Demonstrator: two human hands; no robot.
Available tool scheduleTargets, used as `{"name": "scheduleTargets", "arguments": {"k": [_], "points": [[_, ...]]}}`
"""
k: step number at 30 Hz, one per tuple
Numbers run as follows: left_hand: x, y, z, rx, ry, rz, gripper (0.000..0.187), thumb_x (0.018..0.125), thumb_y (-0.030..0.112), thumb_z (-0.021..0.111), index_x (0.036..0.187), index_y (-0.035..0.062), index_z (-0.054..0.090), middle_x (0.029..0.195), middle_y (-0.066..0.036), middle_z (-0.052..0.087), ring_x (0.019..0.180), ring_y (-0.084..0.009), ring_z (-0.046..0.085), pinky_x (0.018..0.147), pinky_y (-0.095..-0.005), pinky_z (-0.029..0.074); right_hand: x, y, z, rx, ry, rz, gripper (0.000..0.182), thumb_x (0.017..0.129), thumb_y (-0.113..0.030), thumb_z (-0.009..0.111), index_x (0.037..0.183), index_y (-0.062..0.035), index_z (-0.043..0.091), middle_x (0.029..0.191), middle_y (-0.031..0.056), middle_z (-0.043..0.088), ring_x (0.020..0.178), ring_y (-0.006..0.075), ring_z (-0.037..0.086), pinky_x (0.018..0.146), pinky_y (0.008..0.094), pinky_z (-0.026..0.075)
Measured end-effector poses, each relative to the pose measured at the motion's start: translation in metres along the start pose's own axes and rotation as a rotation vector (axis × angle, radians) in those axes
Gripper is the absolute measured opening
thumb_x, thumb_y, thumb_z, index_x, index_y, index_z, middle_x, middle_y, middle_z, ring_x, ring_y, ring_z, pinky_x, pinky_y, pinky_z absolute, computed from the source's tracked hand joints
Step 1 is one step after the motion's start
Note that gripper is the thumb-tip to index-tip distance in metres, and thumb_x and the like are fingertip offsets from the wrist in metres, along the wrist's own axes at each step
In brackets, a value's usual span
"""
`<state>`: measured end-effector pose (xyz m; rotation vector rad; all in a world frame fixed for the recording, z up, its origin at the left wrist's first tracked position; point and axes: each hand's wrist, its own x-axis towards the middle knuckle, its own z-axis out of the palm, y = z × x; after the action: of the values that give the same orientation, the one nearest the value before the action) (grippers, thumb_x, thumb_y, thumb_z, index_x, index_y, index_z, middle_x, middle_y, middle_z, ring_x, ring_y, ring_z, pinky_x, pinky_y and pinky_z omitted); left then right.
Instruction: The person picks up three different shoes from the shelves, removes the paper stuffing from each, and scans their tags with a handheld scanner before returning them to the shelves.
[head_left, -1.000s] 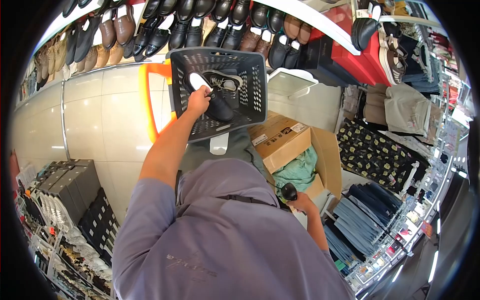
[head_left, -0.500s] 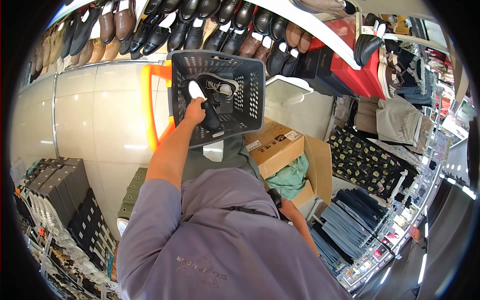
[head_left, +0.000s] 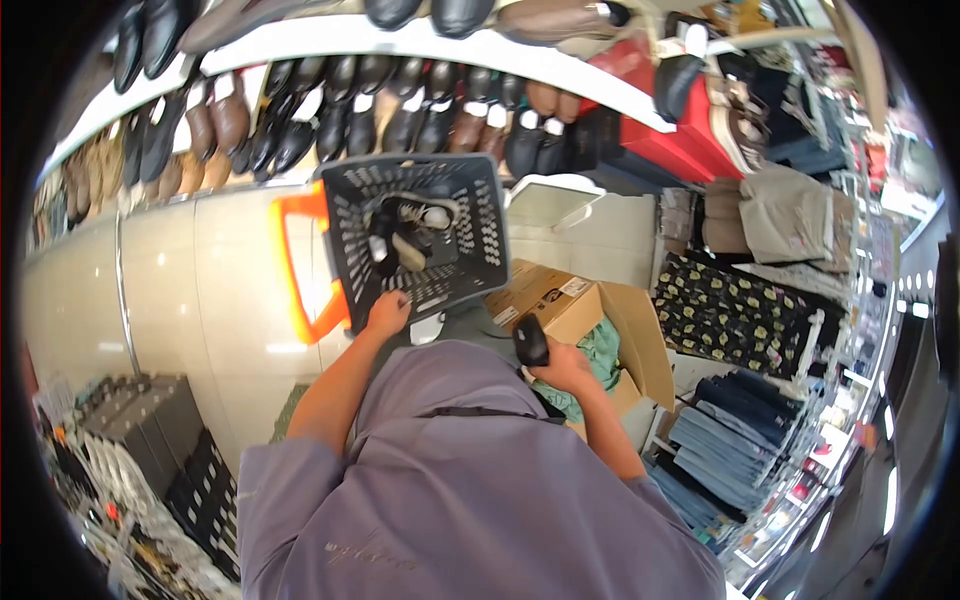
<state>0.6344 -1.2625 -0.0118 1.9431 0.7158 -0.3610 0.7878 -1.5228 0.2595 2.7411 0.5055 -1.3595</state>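
Note:
My left hand (head_left: 388, 312) is over the near rim of a dark grey plastic basket (head_left: 503, 215). Its fingers are curled in and no object shows in them. Inside the basket lies a black lace-up shoe (head_left: 412, 211) with a pale sole edge. Beside it are a dark shoe with a white patch (head_left: 378, 245) and a beige piece (head_left: 408, 252), perhaps a sole; blur hides how they join. In my right hand (head_left: 565, 366), close to my body, is a black handheld scanner (head_left: 530, 340) with a rounded head, pointing toward the basket.
The basket has an orange handle (head_left: 290, 270) on its left. An open cardboard box (head_left: 640, 345) with green wrapping stands at my right. Shoe shelves (head_left: 420, 42) run across the front. Folded jeans (head_left: 715, 440) are at the right, and shoe boxes (head_left: 135, 415) at the left.
My left hand has let go of the dark shoe in the basket and drawn back to the near rim. My right hand has raised the scanner forward. The view has tilted up.

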Motion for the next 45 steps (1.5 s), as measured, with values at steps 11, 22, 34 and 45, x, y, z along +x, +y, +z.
{"name": "scheduleTargets", "arguments": {"k": [11, 22, 34, 45], "points": [[0.056, 0.175, -0.071, -0.047, 0.027, 0.261, 0.021, 0.084, 0.016, 0.064, 0.099, 0.0016, 0.064, 0.087, -0.013, 0.068, 0.081, -0.024, 0.066, 0.074, -0.0335, 0.052, 0.051, -0.008, -0.044, 0.52, 0.411, -0.493, 0.04, 0.066, -0.019, 0.071, 0.101, -0.0073, 0.057, 0.09, 0.0192, 0.064, 0.088, 0.0405, 0.061, 0.077, 0.0465, 0.048], [0.201, 0.461, -0.06, -0.121, -0.023, 0.567, 0.02, 0.09, 0.009, 0.063, 0.107, 0.0002, 0.058, 0.094, -0.001, 0.06, 0.089, -0.0077, 0.055, 0.083, -0.0247, 0.046, 0.106, 0.077, -0.096, 0.754, 0.286, -0.48, 0.048, 0.066, -0.02, 0.073, 0.109, -0.0062, 0.057, 0.094, 0.021, 0.066, 0.093, 0.0406, 0.061, 0.081, 0.0453, 0.049], [0.315, 0.643, -0.019, -0.431, 0.133, 0.243, 0.099, 0.069, 0.037, 0.084, 0.137, -0.0101, 0.028, 0.122, -0.027, 0.051, 0.104, -0.0305, 0.062, 0.076, -0.041, 0.055, 0.145, 0.172, -0.116, 0.896, 0.361, -0.409, 0.052, 0.067, -0.024, 0.076, 0.113, -0.0046, 0.059, 0.092, 0.0209, 0.067, 0.091, 0.0402, 0.064, 0.078, 0.0432, 0.051], [0.296, 0.633, -0.022, -0.735, 0.05, 0.321, 0.05, 0.073, 0.017, 0.078, 0.112, -0.0031, 0.053, 0.1, -0.014, 0.064, 0.086, -0.0209, 0.065, 0.078, -0.0326, 0.054, 0.152, 0.198, -0.106, 0.963, 0.334, -0.36, 0.057, 0.068, -0.027, 0.076, 0.117, -0.0057, 0.056, 0.096, 0.0221, 0.066, 0.096, 0.0424, 0.061, 0.081, 0.0457, 0.05]]}}
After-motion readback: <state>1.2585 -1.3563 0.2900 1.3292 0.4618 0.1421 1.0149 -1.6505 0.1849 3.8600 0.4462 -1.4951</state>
